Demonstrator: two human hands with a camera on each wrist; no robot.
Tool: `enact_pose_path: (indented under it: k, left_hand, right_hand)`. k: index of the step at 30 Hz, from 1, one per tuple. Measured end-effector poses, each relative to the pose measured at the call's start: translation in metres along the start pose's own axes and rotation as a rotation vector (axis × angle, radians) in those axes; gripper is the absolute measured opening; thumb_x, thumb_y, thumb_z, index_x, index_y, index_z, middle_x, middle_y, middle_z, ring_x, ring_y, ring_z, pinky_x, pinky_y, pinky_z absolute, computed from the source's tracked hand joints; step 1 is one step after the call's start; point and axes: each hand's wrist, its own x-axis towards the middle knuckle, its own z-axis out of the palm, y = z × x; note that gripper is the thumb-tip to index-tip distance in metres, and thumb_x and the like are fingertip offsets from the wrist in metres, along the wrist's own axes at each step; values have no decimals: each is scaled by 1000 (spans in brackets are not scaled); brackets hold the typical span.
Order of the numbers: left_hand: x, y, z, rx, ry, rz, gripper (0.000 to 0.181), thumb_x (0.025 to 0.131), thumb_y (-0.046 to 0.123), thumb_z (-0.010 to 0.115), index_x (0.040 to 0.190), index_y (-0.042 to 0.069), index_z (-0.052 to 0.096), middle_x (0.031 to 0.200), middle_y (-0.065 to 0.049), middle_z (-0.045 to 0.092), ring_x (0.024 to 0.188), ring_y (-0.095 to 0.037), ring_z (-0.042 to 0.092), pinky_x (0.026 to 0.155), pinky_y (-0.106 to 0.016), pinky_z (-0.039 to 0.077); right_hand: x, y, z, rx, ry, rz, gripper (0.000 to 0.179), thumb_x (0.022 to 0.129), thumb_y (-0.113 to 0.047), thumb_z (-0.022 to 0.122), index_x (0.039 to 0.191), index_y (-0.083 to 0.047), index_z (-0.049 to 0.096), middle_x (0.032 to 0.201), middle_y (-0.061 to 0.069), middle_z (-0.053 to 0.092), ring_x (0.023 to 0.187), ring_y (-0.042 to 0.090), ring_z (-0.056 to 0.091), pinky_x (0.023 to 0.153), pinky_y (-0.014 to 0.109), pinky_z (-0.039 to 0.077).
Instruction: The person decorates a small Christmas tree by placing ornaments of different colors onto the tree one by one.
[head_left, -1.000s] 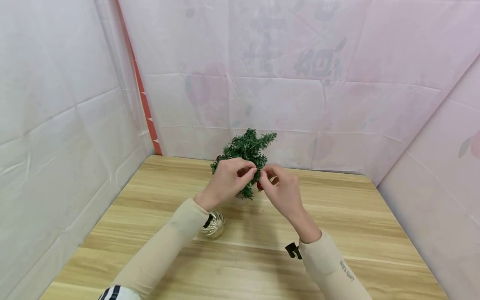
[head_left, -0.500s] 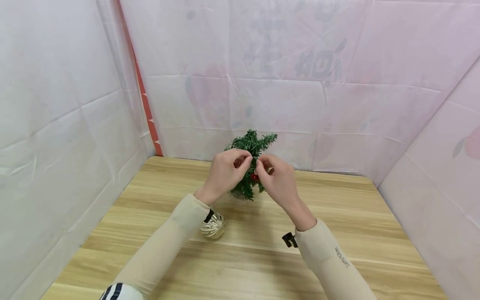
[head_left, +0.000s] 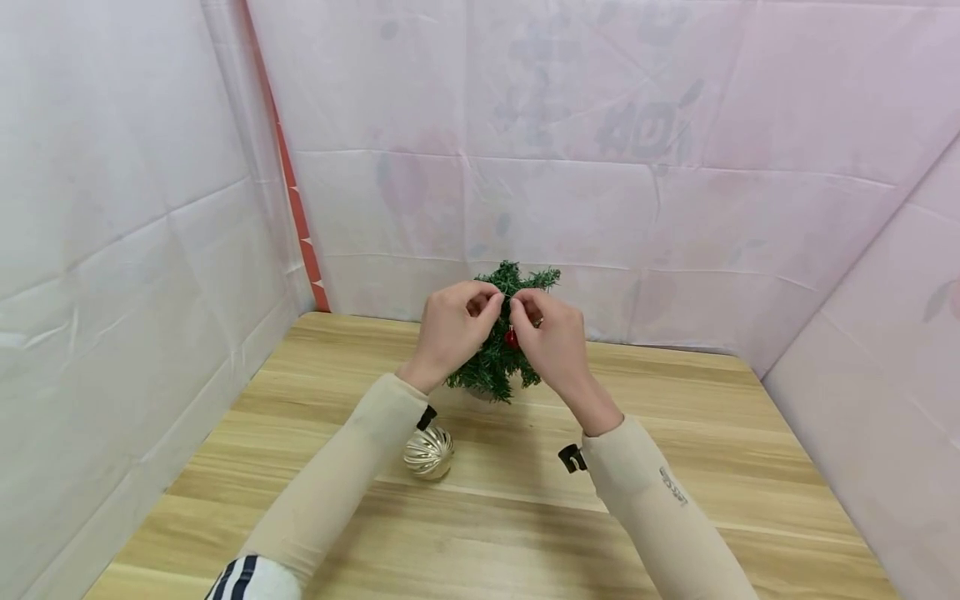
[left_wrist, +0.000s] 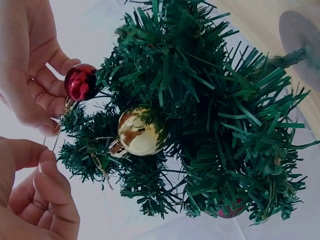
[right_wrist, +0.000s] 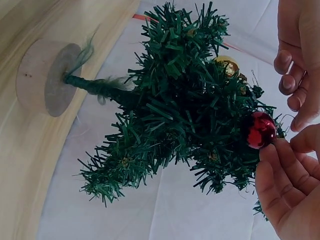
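Note:
My left hand (head_left: 453, 331) and right hand (head_left: 553, 340) meet close together at the upper part of a small artificial Christmas tree (head_left: 489, 372). Between their fingertips runs the thin string loop (left_wrist: 56, 137) of a shiny red Christmas ball (left_wrist: 80, 82), and each hand pinches it. In the right wrist view, the red ball (right_wrist: 259, 131) lies against the tree's tip branches, and fingers of my right hand (right_wrist: 290, 185) touch it. A gold ball (left_wrist: 141, 132) hangs on the tree by a gold string. Lower down, another red ball (left_wrist: 231, 208) is partly hidden among the needles.
The tree stands on a round wooden base (right_wrist: 55, 80) on the wood-grain table (head_left: 480, 533). A larger ribbed gold ball (head_left: 429, 453) lies on the table near my left forearm. Pale cloth walls (head_left: 570, 200) enclose the table at the back and both sides.
Both hands have moved upward along the tree, from its middle toward the top. The red ball has risen with them and shifted slightly left. The ribbed gold ball stays in place.

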Motion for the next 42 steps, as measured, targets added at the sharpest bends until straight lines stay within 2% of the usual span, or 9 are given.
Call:
enact_pose_path:
  k: [7, 12, 19, 28, 37, 42]
  left_hand:
    - [4, -4, 2, 8, 11, -45, 14, 96, 18, 66, 98, 9, 76, 74, 1, 68, 61, -6, 58, 59, -24, 50]
    - [6, -4, 1, 15, 12, -58, 14, 96, 19, 66, 97, 10, 76, 74, 2, 68, 61, -7, 59, 60, -26, 50]
    - [4, -4, 1, 29, 3, -115, 14, 96, 18, 65, 94, 11, 77, 70, 3, 67, 58, -7, 57, 57, -27, 48]
    - [8, -4, 2, 21, 21, -100, 17, 97, 20, 64, 97, 9, 77, 71, 2, 68, 56, -7, 56, 56, -27, 48]
    - [8, -7, 3, 32, 21, -123, 19, 98, 20, 62, 100, 9, 77, 72, 0, 69, 51, -7, 52, 51, -27, 45]
    - [8, -8, 3, 49, 11, -128, 18, 98, 19, 63, 98, 8, 77, 71, 0, 69, 51, -8, 53, 51, -27, 45]
  right_hand:
    - [6, 1, 3, -58, -16, 24, 17, 99, -13, 60, 98, -3, 74, 72, 5, 69, 53, 12, 55, 52, 30, 46]
    - [9, 0, 6, -99, -28, 31, 17, 97, -12, 61, 98, -2, 76, 64, 4, 65, 46, 9, 47, 49, 28, 42]
    - [10, 1, 9, -132, -31, 4, 17, 97, -10, 61, 96, -2, 76, 56, 3, 60, 41, 7, 40, 43, 27, 37]
    - [13, 1, 10, -153, 9, 6, 17, 96, -10, 62, 96, 0, 76, 57, 4, 62, 41, 8, 43, 42, 27, 39]
    - [13, -3, 13, -202, 9, 29, 17, 96, -11, 63, 96, -1, 76, 50, 2, 53, 36, 11, 33, 38, 26, 26]
    - [13, -1, 13, -235, -17, 33, 17, 95, -11, 63, 98, -1, 77, 50, 3, 56, 36, 4, 29, 37, 24, 25]
